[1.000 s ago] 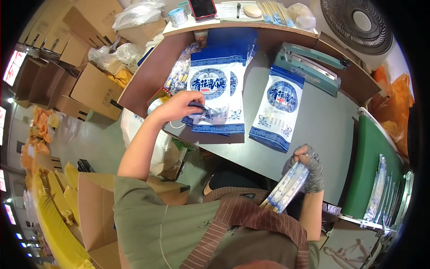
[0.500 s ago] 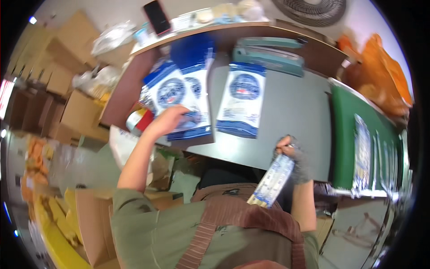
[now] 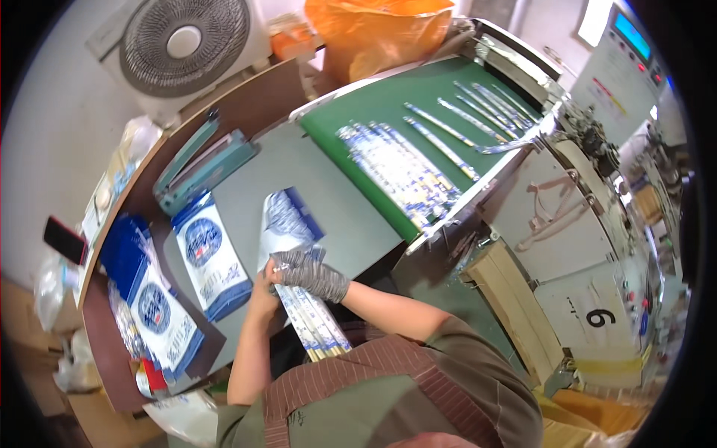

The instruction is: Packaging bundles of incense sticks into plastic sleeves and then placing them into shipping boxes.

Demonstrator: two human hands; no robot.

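Both hands meet over the near edge of the grey table. My right hand [image 3: 312, 276], in a grey knit glove with bare fingertips, is closed round a bundle of wrapped chopsticks [image 3: 314, 325]. Their pale yellowish ends point toward my apron. My bare left hand [image 3: 264, 293] is closed at the near end of a white and blue plastic bag [image 3: 285, 228], which stretches away over the table. How far the bundle reaches into the bag is hidden by the hands. More printed bags [image 3: 205, 250] lie flat to the left, some in an overlapping pile [image 3: 157, 313].
A green conveyor belt [image 3: 336, 153] holds a row of wrapped chopsticks [image 3: 399, 168] and several spaced-out ones. At the table's back stands a teal hand sealer [image 3: 202, 172]. A fan [image 3: 185, 41], an orange bag [image 3: 373, 33] and a phone [image 3: 65, 240] are beyond the raised edge.
My view has swung right toward the belt. My left hand has left the bag pile with a bag and come together with my right hand, which still grips the chopsticks.
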